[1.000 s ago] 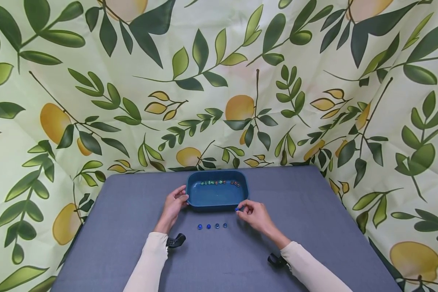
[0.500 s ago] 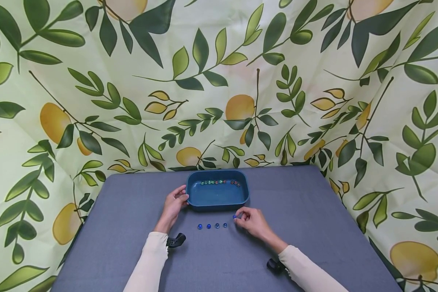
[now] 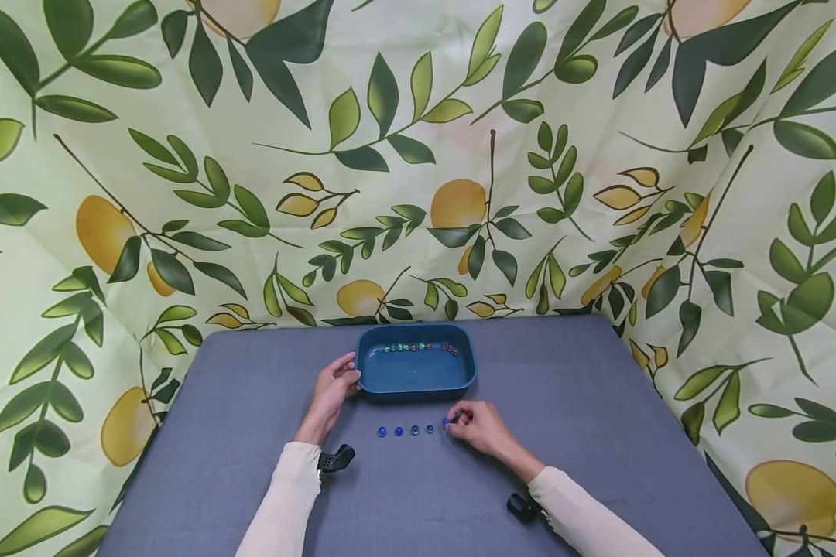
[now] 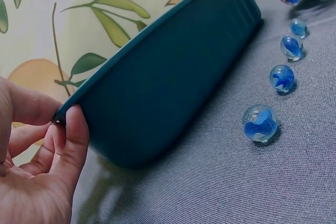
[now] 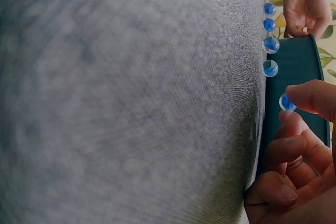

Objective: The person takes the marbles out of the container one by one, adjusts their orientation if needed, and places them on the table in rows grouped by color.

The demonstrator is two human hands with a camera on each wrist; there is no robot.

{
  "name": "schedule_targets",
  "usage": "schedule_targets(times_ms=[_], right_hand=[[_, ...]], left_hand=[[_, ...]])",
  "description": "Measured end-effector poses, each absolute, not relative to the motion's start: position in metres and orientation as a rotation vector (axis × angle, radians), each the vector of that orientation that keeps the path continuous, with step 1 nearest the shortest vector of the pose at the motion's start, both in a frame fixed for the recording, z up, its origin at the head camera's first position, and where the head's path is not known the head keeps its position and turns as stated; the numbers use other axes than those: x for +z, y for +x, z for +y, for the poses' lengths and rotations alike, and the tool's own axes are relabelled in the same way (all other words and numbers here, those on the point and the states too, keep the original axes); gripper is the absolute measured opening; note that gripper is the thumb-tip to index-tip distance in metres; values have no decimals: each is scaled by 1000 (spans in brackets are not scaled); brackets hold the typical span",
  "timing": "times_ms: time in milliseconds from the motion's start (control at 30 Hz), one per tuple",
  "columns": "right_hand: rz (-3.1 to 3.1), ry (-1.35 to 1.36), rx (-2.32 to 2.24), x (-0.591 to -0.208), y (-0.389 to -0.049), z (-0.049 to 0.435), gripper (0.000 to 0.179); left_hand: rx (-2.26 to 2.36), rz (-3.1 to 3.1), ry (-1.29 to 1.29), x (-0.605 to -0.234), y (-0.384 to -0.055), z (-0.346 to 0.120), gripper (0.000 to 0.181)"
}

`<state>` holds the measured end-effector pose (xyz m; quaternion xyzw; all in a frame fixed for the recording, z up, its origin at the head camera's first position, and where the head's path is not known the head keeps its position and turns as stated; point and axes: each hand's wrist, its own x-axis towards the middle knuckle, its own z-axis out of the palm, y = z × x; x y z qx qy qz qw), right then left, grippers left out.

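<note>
My right hand (image 3: 484, 427) pinches a clear marble with a blue swirl (image 5: 287, 102) between thumb and fingertips, at the right end of a row of several like marbles (image 4: 260, 123) on the cloth. With thumb and fingers, my left hand (image 3: 333, 393) grips the left rim of a teal rectangular bin (image 3: 416, 394). Inside the bin, green marbles (image 3: 400, 348) and orange-red marbles (image 3: 449, 350) lie in a line along its far side. The bin's wall fills the middle of the left wrist view.
A grey cloth (image 3: 251, 433) covers the table under the bin and marbles. Behind it and at both sides hangs a curtain (image 3: 390, 232) printed with leaves and lemons. Each wrist wears a black camera mount (image 3: 337, 459).
My right hand has moved from the bin's near right corner toward me and slightly left, carrying the blue marble down to the row. The left hand and the bin have stayed put.
</note>
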<state>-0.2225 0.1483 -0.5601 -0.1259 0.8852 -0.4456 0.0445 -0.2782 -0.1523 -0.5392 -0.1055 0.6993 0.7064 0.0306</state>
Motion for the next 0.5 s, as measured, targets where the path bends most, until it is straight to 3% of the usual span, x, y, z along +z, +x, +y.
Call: schedule_targets(times_ms=[500], right_hand=[[2802, -408, -1187, -565, -223, 146, 8]], left_hand=[[2175, 2157, -325, -539, -278, -152, 48]])
